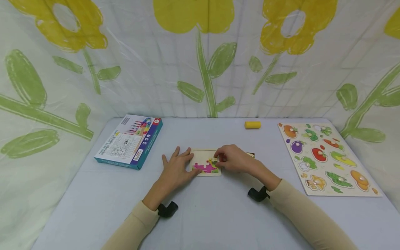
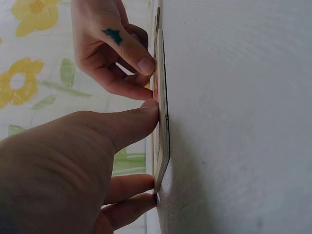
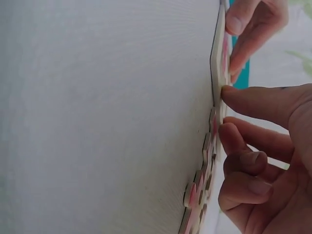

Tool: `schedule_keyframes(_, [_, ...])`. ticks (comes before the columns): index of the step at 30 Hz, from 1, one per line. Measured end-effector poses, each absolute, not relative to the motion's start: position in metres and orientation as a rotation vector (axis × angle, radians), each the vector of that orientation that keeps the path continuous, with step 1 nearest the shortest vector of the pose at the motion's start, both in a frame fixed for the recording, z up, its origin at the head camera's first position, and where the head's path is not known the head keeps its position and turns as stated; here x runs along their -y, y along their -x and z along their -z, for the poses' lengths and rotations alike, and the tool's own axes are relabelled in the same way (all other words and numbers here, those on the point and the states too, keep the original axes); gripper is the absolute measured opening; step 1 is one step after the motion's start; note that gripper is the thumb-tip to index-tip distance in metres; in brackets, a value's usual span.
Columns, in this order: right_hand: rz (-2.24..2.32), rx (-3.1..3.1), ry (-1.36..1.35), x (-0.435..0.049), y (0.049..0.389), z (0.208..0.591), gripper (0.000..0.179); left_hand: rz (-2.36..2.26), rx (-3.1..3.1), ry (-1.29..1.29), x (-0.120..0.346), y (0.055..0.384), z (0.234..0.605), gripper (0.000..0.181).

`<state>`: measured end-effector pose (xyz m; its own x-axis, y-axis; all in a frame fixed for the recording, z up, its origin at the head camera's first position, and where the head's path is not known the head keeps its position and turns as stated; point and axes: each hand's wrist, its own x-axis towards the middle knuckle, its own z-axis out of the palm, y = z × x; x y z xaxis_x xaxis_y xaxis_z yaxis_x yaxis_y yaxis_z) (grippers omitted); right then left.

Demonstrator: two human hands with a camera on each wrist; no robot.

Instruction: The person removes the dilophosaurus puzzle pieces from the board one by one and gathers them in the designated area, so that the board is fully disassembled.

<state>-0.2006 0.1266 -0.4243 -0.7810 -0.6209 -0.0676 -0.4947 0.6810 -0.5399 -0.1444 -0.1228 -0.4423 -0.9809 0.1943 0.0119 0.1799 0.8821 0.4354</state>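
Note:
A small wooden jigsaw board [image 1: 203,152] lies mid-table with magenta, yellow and green puzzle pieces [image 1: 204,168] in its lower part. My left hand [image 1: 177,168] rests on its left side, fingers spread, the thumb at the near edge. At the right side, my right hand [image 1: 232,159] has thumb and index finger curled in at a green-and-yellow puzzle piece [image 1: 214,164], partly hidden by the fingertips. Several loose puzzle pieces [image 3: 195,195] lie beside the board under the right hand, mostly hidden in the head view.
A blue and white box [image 1: 125,142] lies at the left back. The yellow cylinder [image 1: 252,125] is near the table's back edge. To the right lies a vegetable peg board [image 1: 328,159]. Behind the table hangs a flower-printed curtain [image 1: 140,69].

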Motion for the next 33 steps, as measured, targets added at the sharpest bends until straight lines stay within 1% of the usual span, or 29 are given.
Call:
schedule_keyframes(10, [0.846,-2.591,0.811,-0.1265,0.2022,0.4255,0.021,-0.679,-3.025,-0.301,0.123,0.1446,0.4442,0.071])
schedule_keyframes(15, [0.865,-2.6,0.816,-0.1269,0.2018,0.4259,0.02,-0.684,-3.029,-0.308,0.1226,0.1441,0.4433,0.071])
schedule_keyframes(24, [0.954,-2.614,0.796,-0.1256,0.2008,0.4239,0.005,-0.684,-3.024,-0.312,0.1227,0.1441,0.4427,0.071])
schedule_keyframes(33, [0.983,-2.617,0.782,-0.1257,0.2005,0.423,0.004,-0.677,-3.01,-0.299,0.1226,0.145,0.4425,0.071])
